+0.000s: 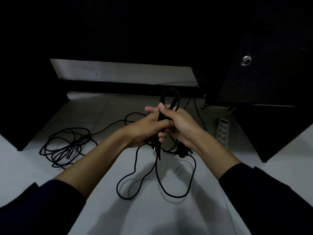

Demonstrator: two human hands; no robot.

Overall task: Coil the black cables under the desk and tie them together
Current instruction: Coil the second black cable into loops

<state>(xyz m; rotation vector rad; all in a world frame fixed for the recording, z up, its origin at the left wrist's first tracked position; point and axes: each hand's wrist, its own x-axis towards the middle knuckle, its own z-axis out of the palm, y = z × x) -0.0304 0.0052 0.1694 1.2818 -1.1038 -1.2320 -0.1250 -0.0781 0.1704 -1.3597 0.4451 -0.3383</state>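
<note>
Both hands meet at the centre over a folded bundle of black cable (169, 97), whose top loop sticks up above the fingers. My left hand (144, 126) grips the bundle from the left. My right hand (181, 124) wraps it from the right, thumb on top. Below the hands, loose loops of the same cable (157, 177) hang down to the pale floor, and a plug end (155, 148) dangles just under my left wrist. A second black cable lies in a loose coil (66, 146) on the floor to the left, with a strand running toward the hands.
A dark desk underside and side panels (264, 73) surround the space, with a black crossbar (135, 90) at the back. A white power strip (222, 131) lies on the floor at the right. More thin cables (196, 106) trail behind the hands. Floor is pale tile (94, 112).
</note>
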